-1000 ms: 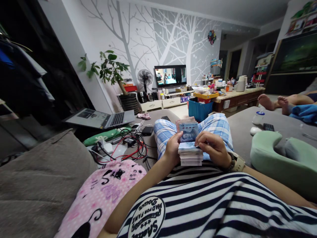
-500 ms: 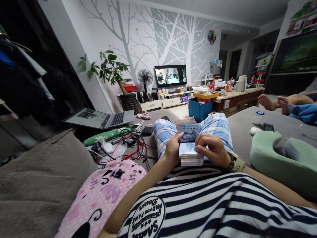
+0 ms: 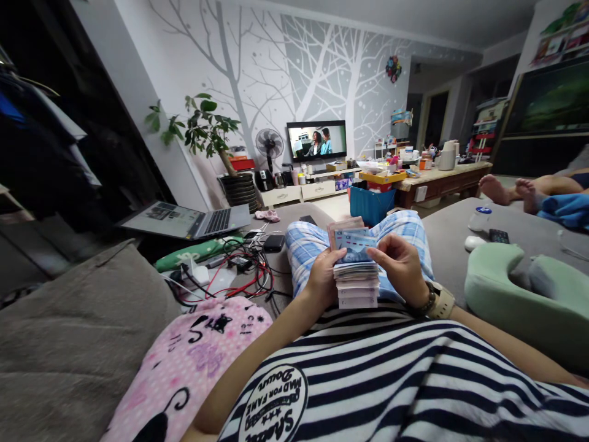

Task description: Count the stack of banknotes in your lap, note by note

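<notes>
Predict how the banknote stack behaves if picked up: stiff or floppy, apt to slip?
Probably floppy: a blue note bends at the right grip. The banknote stack may slide apart if held loosely: its near edges look staggered.

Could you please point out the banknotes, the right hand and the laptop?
Banknotes [image 3: 357, 276], head view: edges of the lower notes.
Right hand [image 3: 402, 268], head view: middle of the hand.
Laptop [image 3: 184, 221], head view: its screen.

Pale wall [image 3: 197, 77] painted with bare trees [image 3: 225, 43], low white cabinet [image 3: 277, 197] beneath, light floor [image 3: 339, 206], grey sofa [image 3: 448, 230], cluttered wooden desk [image 3: 462, 180], dark doorway [image 3: 436, 126] behind.
</notes>
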